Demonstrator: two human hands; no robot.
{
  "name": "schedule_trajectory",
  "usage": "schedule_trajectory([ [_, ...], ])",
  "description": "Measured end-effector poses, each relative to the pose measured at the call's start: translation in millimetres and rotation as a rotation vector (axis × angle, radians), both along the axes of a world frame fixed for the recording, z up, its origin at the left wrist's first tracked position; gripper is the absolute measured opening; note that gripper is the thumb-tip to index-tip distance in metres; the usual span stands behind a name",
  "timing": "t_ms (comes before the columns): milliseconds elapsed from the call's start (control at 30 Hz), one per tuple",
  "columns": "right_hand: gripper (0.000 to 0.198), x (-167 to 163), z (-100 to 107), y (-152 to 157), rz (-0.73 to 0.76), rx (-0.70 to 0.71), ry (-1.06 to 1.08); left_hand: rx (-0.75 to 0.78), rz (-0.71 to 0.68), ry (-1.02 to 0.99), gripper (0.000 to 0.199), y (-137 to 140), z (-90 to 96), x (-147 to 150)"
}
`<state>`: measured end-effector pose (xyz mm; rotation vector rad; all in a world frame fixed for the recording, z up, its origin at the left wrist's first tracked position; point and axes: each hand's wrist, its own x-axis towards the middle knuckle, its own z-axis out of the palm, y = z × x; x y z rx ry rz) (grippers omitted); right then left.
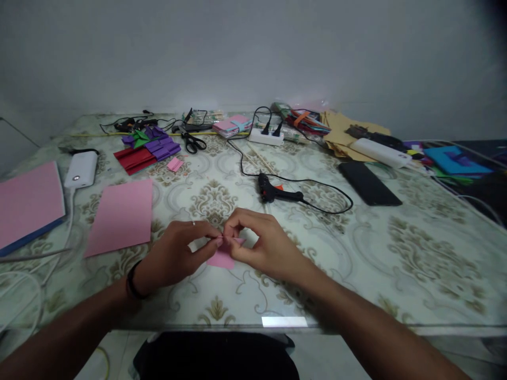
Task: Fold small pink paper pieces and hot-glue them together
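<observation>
Between my two hands is a small piece of pink paper [221,258], held just above the patterned tabletop near its front edge. My left hand [180,250] pinches it between thumb and forefinger from the left. From the right, my right hand [261,240] pinches the same paper, its fingertips meeting those of the left. The fingers partly cover the paper, so its upper part is hard to make out. To the left of my left hand a larger pink sheet [122,216] lies flat.
Beyond my hands lies a black glue gun [277,192] with a looping cord. Scissors [193,142], folded purple paper [162,148] and a white power strip [266,137] are at the back. A black phone [368,183] lies right; a white power bank [81,169] lies left.
</observation>
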<state>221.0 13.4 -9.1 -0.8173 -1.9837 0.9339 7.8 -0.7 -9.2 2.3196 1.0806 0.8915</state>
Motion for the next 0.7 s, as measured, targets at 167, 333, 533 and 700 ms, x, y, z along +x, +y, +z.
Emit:
schedule_trajectory([
  [167, 0.015, 1, 2, 0, -0.008, 0.022, 0.007, 0.007, -0.014, -0.044, 0.009, -2, 7.2, -4],
  [333, 0.016, 8, 7, 3, -0.060, 0.012, 0.018, -0.115, 0.044, -0.113, 0.015, 3, 16.6, -10],
  [533, 0.016, 6, 5, 3, -0.073, -0.081, 0.031, -0.276, 0.114, -0.215, 0.015, 5, 10.2, -8],
  [700, 0.006, 2, -4, 5, -0.140, -0.214, 0.144, -0.458, 0.104, -0.304, 0.038, 9, 3.0, -5],
])
